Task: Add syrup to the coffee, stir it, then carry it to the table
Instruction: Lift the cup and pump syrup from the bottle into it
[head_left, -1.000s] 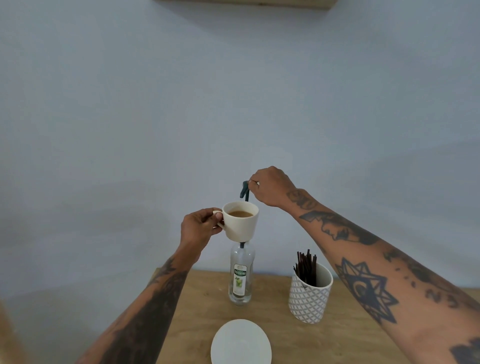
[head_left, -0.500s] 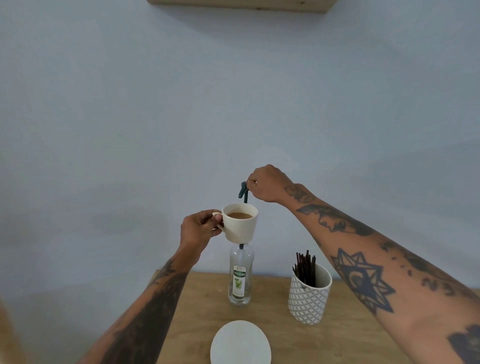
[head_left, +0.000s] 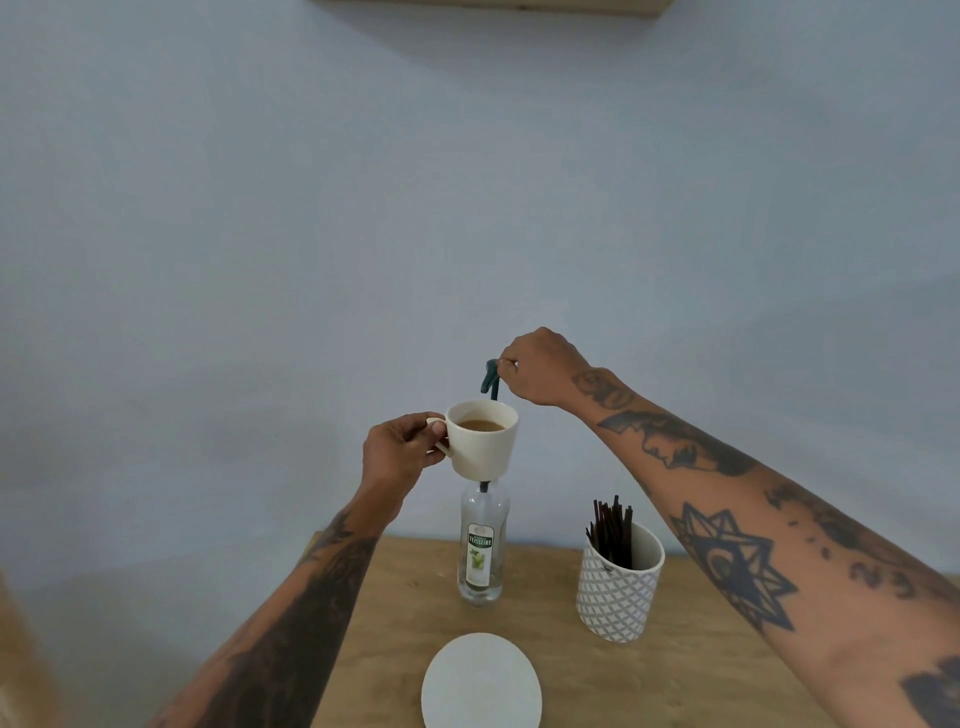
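Change since half second ago: almost none; both hands hold same poses, view barely shifted.
Left hand (head_left: 400, 451): fingers pinch handle of cream ceramic cup of milky coffee (head_left: 483, 439), held in air directly under spout.
Clear glass syrup bottle, green label (head_left: 482, 552): upright on light wooden table (head_left: 691, 670), below cup.
Dark green pump (head_left: 490, 378): right hand (head_left: 543, 368) curled over top.
White saucer (head_left: 482, 682): near front edge.
Patterned white pot of dark stir sticks (head_left: 619, 584): right of bottle, apart.
Pale blue wall (head_left: 363, 208): behind.
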